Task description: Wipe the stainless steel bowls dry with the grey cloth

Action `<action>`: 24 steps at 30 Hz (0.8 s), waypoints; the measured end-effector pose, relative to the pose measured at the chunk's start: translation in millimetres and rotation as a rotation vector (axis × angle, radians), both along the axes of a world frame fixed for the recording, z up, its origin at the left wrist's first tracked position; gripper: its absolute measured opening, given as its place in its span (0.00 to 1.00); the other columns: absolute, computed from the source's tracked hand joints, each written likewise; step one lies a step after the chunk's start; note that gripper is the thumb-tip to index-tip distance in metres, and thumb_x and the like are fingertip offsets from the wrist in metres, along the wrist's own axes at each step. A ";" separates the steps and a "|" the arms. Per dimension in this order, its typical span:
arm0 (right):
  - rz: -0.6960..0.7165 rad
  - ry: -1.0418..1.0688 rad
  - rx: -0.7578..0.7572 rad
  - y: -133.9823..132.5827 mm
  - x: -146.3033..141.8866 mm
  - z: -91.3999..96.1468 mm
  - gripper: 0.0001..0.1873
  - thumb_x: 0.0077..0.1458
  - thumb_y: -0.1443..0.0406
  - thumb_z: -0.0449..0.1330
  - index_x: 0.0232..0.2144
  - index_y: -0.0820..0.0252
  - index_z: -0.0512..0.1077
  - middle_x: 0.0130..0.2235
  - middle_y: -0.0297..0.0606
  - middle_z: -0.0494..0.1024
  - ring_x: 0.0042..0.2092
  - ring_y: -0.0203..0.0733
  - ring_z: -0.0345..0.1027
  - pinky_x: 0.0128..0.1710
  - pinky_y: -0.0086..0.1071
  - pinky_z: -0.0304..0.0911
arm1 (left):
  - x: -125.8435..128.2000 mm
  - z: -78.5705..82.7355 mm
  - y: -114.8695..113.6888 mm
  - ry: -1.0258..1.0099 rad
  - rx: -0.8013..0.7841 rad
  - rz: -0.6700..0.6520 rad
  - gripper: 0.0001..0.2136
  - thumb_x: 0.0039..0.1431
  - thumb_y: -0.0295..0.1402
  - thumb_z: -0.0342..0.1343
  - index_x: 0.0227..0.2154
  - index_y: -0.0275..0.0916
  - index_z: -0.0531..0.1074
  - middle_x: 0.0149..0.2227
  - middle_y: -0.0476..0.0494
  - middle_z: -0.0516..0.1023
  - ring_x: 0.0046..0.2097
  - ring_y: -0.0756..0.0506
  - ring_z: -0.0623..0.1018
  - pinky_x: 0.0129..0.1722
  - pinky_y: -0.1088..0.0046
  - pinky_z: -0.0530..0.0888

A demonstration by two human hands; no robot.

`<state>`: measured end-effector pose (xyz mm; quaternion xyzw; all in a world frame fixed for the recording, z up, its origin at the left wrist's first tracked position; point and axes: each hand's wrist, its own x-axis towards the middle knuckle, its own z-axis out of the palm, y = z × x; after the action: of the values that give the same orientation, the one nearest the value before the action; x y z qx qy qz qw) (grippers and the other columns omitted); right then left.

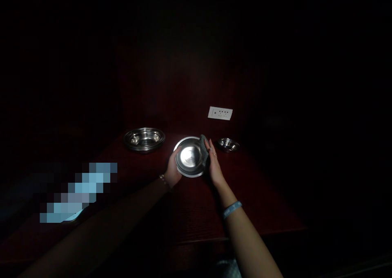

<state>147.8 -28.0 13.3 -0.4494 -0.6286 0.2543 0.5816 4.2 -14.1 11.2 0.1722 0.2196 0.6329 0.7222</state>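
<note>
Left hand [174, 169] grasps the stainless-steel bowl [190, 157] (round, so no long axis) by its left rim; right hand [214, 165] holds grey cloth [203, 145] against its right.

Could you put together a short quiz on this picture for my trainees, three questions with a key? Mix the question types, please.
1. Short answer: what is the right hand holding against the rim of the metal bowl?
2. True or false: the left hand is well away from the bowl, resting flat.
3. Choose one: in the picture, the stacked metal dishes are
a) to the left of the bowl
b) to the right of the bowl
c) inside the bowl

Key
1. A grey cloth.
2. False; it grips the bowl's side.
3. a
</note>
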 end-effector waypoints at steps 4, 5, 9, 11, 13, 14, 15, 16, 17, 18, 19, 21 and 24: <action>0.034 0.129 -0.016 0.7 2.6 1.6 0.33 0.64 0.43 0.46 0.60 0.52 0.69 0.70 0.36 0.60 0.71 0.45 0.51 0.71 0.46 0.45 | 0.1 1.7 -0.8 -0.002 0.028 -0.021 0.14 0.64 0.35 0.51 0.44 0.33 0.78 0.39 0.39 0.85 0.50 0.38 0.82 0.56 0.61 0.76; 0.028 0.114 -0.013 0.4 3.9 1.9 0.31 0.63 0.44 0.48 0.59 0.52 0.71 0.71 0.36 0.58 0.71 0.46 0.50 0.72 0.46 0.43 | 0.3 2.5 -1.1 0.000 0.029 -0.024 0.14 0.65 0.34 0.50 0.44 0.33 0.78 0.39 0.38 0.85 0.50 0.38 0.82 0.56 0.60 0.75; 0.007 0.038 0.024 -2.6 7.0 2.5 0.27 0.62 0.47 0.53 0.57 0.50 0.73 0.71 0.36 0.57 0.72 0.48 0.47 0.72 0.48 0.39 | 0.9 5.2 -2.5 0.006 0.003 -0.035 0.14 0.64 0.34 0.51 0.42 0.32 0.78 0.39 0.36 0.85 0.52 0.36 0.81 0.57 0.59 0.74; -0.006 0.014 0.038 -4.8 6.6 2.9 0.27 0.62 0.47 0.54 0.57 0.50 0.73 0.71 0.37 0.57 0.72 0.48 0.48 0.72 0.48 0.39 | 1.0 5.6 -3.1 0.006 0.010 -0.039 0.14 0.64 0.34 0.51 0.41 0.32 0.79 0.40 0.36 0.85 0.53 0.36 0.80 0.57 0.59 0.74; -0.015 0.004 0.043 -7.4 5.9 3.1 0.28 0.63 0.46 0.53 0.58 0.49 0.72 0.71 0.36 0.57 0.72 0.48 0.47 0.72 0.48 0.38 | 1.0 5.4 -3.5 0.005 0.021 -0.039 0.14 0.64 0.35 0.51 0.41 0.32 0.79 0.39 0.37 0.85 0.53 0.36 0.80 0.58 0.59 0.74; -0.013 -0.003 0.043 -8.6 5.6 3.1 0.28 0.64 0.46 0.51 0.60 0.49 0.71 0.71 0.36 0.57 0.72 0.47 0.46 0.72 0.49 0.38 | 0.8 5.1 -3.6 0.004 0.025 -0.038 0.14 0.64 0.35 0.51 0.40 0.32 0.79 0.39 0.37 0.85 0.52 0.36 0.80 0.58 0.60 0.74; -0.006 -0.023 0.046 -9.8 5.6 2.9 0.29 0.65 0.46 0.49 0.61 0.49 0.69 0.72 0.36 0.56 0.73 0.47 0.45 0.72 0.49 0.38 | 0.6 4.9 -3.7 0.002 0.025 -0.035 0.14 0.64 0.35 0.51 0.40 0.32 0.79 0.39 0.37 0.85 0.52 0.36 0.81 0.57 0.60 0.74; 0.001 -0.064 0.053 -10.8 5.7 2.5 0.30 0.65 0.46 0.49 0.63 0.48 0.67 0.72 0.35 0.54 0.73 0.48 0.44 0.72 0.50 0.37 | 0.3 4.8 -3.7 -0.002 0.020 -0.034 0.14 0.64 0.35 0.51 0.40 0.32 0.79 0.39 0.36 0.85 0.52 0.36 0.81 0.57 0.60 0.75; 0.004 -0.129 0.067 -11.5 5.9 1.7 0.31 0.64 0.46 0.51 0.65 0.47 0.64 0.73 0.35 0.52 0.73 0.49 0.42 0.72 0.51 0.37 | 0.1 4.8 -3.6 -0.004 0.012 -0.037 0.14 0.64 0.35 0.51 0.40 0.32 0.79 0.39 0.36 0.85 0.51 0.36 0.81 0.57 0.60 0.75; 0.002 -0.217 0.085 -11.8 6.2 0.6 0.34 0.62 0.46 0.55 0.67 0.47 0.60 0.74 0.36 0.49 0.74 0.51 0.39 0.72 0.52 0.37 | -0.1 5.0 -3.6 -0.006 0.003 -0.040 0.14 0.64 0.35 0.52 0.40 0.32 0.79 0.39 0.36 0.85 0.50 0.37 0.82 0.56 0.60 0.75; -0.009 -0.314 0.103 -11.8 6.6 -1.0 0.39 0.59 0.46 0.59 0.69 0.47 0.56 0.74 0.37 0.45 0.74 0.53 0.36 0.72 0.53 0.37 | -0.2 5.4 -3.7 -0.005 -0.006 -0.043 0.14 0.64 0.35 0.51 0.40 0.33 0.79 0.38 0.37 0.85 0.49 0.37 0.82 0.56 0.61 0.76; -0.051 -0.490 0.124 -10.6 7.5 -5.0 0.50 0.55 0.49 0.64 0.72 0.51 0.46 0.75 0.41 0.36 0.75 0.57 0.32 0.72 0.55 0.38 | -0.1 6.7 -4.1 0.002 -0.017 -0.043 0.13 0.64 0.35 0.51 0.40 0.33 0.79 0.36 0.38 0.85 0.47 0.38 0.83 0.55 0.61 0.76; -0.116 -0.630 0.113 -7.6 9.6 -11.4 0.53 0.57 0.55 0.62 0.73 0.55 0.35 0.75 0.45 0.28 0.75 0.58 0.30 0.71 0.56 0.41 | 0.9 9.0 -5.3 0.010 -0.017 -0.035 0.13 0.63 0.33 0.51 0.40 0.33 0.79 0.35 0.39 0.86 0.46 0.38 0.84 0.54 0.61 0.77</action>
<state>157.4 -35.5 1.9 -0.5083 -0.7639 0.0339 0.3962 5.1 -19.3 20.2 0.1732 0.2256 0.6174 0.7334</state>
